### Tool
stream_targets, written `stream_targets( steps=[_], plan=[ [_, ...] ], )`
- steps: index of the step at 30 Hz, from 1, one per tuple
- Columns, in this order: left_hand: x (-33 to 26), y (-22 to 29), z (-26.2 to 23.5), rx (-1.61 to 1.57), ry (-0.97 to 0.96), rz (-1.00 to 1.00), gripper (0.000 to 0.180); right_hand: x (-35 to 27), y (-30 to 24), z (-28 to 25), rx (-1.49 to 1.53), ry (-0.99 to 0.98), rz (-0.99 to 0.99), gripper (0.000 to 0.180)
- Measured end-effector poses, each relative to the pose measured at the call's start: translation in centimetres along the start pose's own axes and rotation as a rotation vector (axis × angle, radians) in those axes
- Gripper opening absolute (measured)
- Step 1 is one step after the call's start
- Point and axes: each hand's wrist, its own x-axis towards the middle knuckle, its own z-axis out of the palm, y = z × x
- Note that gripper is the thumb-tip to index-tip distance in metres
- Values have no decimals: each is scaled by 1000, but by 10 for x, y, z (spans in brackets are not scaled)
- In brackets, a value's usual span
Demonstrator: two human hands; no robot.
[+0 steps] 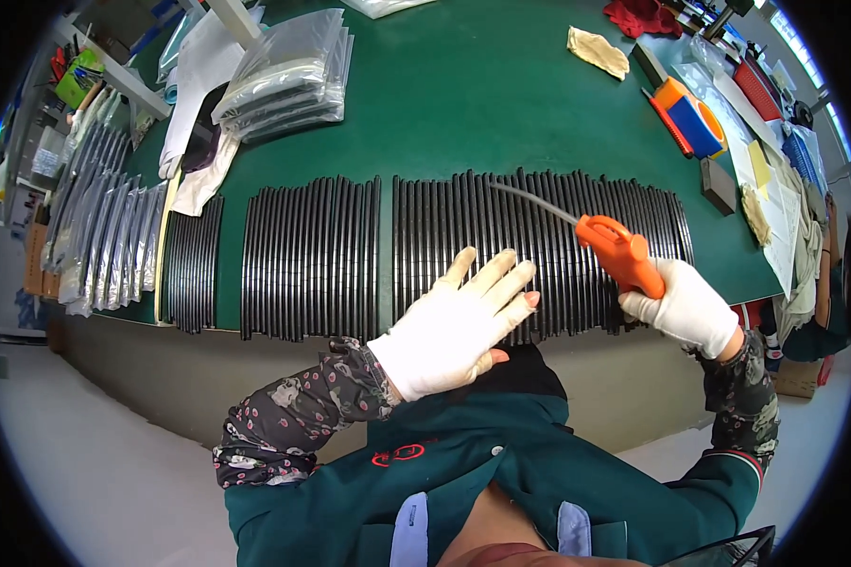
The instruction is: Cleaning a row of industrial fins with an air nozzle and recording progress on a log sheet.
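Black rods lie side by side in rows along the near edge of the green table, their ends toward me. My left hand, in a white glove with a couple of bare fingertips, is flat with fingers stretched over the near part of the largest row; whether it presses on the rods I cannot tell. My right hand, gloved too, is wrapped round the handle of an orange air blow gun. Its thin, bent metal nozzle points left over the same row. Further left lie a middle row and a narrower row.
Clear plastic packets are stacked at the back left, and bagged rods lie at the far left. A tape roll in an orange and blue holder, a dark block and a cream cloth sit to the right.
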Motion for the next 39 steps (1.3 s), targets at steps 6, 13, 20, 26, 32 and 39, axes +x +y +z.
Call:
stream_targets(
  steps=[6, 13, 20, 26, 32, 39],
  plan=[
    [1, 0, -1, 13, -10, -13, 69, -4, 1, -2, 63, 26, 57, 24],
    [3, 7, 0, 14, -10, -41, 75, -26, 33, -11, 347, 4, 103, 21],
    [33, 34, 19, -47, -54, 41, 76, -51, 64, -11, 385, 89, 105, 24],
    [45, 43, 22, -40, -63, 36, 77, -61, 78, 3, 256, 50, 9, 27],
    [45, 43, 20, -51, -70, 36, 79, -51, 79, 1, 146, 111, 96, 29],
    [51, 31, -15, -70, -188, 142, 80, -58, 90, -8, 231, 120, 177, 29]
  ],
)
